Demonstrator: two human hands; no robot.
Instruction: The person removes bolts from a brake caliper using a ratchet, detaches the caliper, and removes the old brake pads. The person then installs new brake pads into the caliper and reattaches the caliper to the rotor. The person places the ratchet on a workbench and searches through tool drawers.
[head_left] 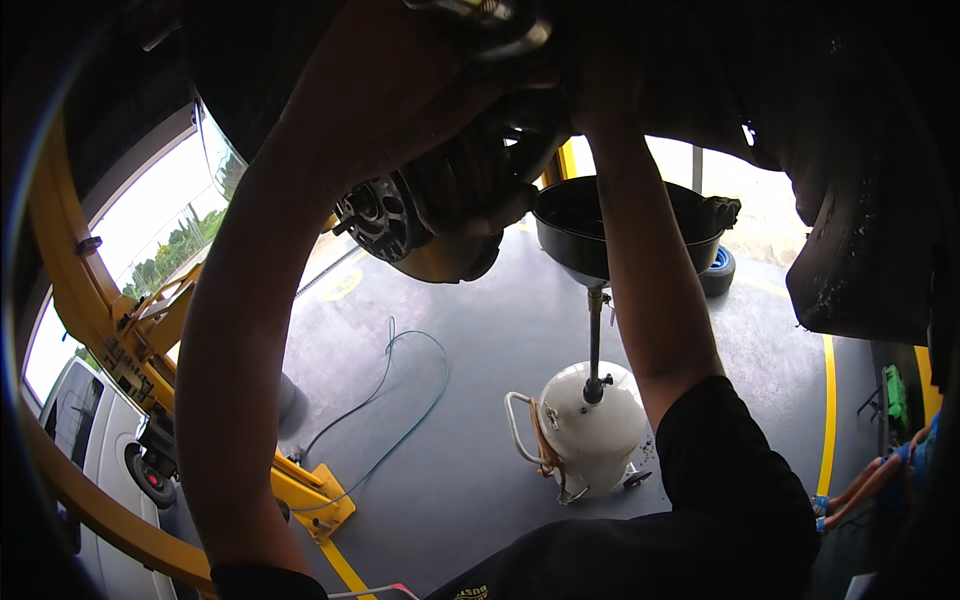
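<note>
Both my arms reach up into the dark underside of a raised vehicle. My left hand [425, 85] is at the top, its fingers bent and closed just under a shiny metal part [505, 35]; what they hold is lost in shadow. Beside it on the right, my right hand [605, 85] goes up into the dark, and its fingers are hidden. Below my left hand hangs a wheel hub [375, 218] with a rounded metal shield [445, 258]. A black drain pan [570, 235] stands behind my right forearm.
The pan sits on a pole over a white wheeled tank [600, 440]. A blue-green hose [440, 385] loops across the grey floor. Yellow lift posts [70, 230] and a white van [95, 440] are at left. A tire [718, 275] lies behind the pan; another person [880, 475] is at far right.
</note>
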